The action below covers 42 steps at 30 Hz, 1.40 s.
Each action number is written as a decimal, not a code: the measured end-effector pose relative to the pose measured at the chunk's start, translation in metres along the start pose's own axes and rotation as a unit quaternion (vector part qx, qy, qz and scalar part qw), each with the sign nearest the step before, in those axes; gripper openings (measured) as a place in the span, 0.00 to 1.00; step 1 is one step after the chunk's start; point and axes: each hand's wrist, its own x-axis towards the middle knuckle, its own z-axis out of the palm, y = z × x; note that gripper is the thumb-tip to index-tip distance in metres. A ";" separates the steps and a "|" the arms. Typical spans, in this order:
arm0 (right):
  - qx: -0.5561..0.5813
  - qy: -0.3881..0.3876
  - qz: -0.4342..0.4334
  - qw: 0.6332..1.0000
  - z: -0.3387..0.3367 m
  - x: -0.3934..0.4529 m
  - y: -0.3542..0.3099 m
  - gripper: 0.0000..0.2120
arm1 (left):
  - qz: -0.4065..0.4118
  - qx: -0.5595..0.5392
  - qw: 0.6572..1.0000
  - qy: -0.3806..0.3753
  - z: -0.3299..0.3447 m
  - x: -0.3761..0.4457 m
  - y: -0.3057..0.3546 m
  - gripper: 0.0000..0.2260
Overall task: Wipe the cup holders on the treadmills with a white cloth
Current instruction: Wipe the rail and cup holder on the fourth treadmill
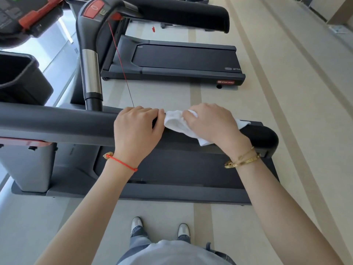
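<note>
While the pale floor [238, 104] fills the right side of the view, two treadmills lie across it, one behind the other. The far treadmill [183, 58] shows its dark belt, a black handrail [187, 12] above it, and a console arm with a red stop button [94, 9] from which a thin red safety cord [118, 52] hangs down. The near treadmill [152, 180] runs under the person's arms, its thick grey handrail [57, 121] crossing the picture from the left edge to a rounded black end at the right. At the left edge a dark cup holder [21, 77] shows on the console.

The white cloth [177, 123] is draped over the near handrail close to its right end, bunched between the two hands. The left hand [136, 129] rests on top of the rail, its fingers curled over the far side and touching the cloth's left edge. The right hand [212, 125] presses down on the cloth, fingers curled and gripping it against the rail. A red string bracelet [122, 161] circles the left wrist and gold bracelets [242, 159] the right. Two light shoes [136, 224] stand on the floor below.
</note>
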 end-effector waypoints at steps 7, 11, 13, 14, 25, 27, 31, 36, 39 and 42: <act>-0.082 0.231 -0.085 0.966 0.022 -0.040 0.029 0.17 | -0.014 0.023 1.000 -0.015 0.005 -0.002 -0.002 0.21; -0.074 0.210 -0.059 0.973 0.018 -0.023 0.025 0.20 | -0.012 0.029 0.999 -0.012 0.003 -0.002 0.000 0.21; -0.082 0.238 -0.045 0.967 0.022 -0.022 0.019 0.21 | -0.013 0.025 1.000 -0.009 0.002 -0.002 0.002 0.21; -0.090 0.263 -0.044 0.960 0.026 -0.027 0.018 0.20 | -0.015 0.020 1.000 -0.008 0.002 -0.002 0.003 0.21; -0.108 0.403 -0.029 0.908 0.040 -0.062 0.075 0.15 | 0.023 -0.085 0.994 -0.062 0.014 0.001 0.045 0.20; -0.092 0.392 -0.015 0.915 0.034 -0.063 0.090 0.15 | 0.029 -0.088 0.993 -0.068 0.020 0.003 0.060 0.20; -0.050 0.324 0.014 0.945 0.019 -0.058 0.116 0.18 | 0.042 -0.103 0.992 -0.058 0.030 0.005 0.085 0.18; 0.124 0.235 0.059 0.962 0.007 -0.051 0.133 0.25 | 0.037 -0.076 0.996 -0.042 0.038 0.002 0.103 0.18; 0.183 0.282 0.061 0.940 0.019 -0.067 0.139 0.20 | 0.034 -0.051 0.998 -0.031 0.039 0.001 0.104 0.19; 0.221 0.324 0.070 0.917 0.038 -0.089 0.143 0.19 | 0.036 -0.032 0.998 -0.028 0.042 0.000 0.103 0.19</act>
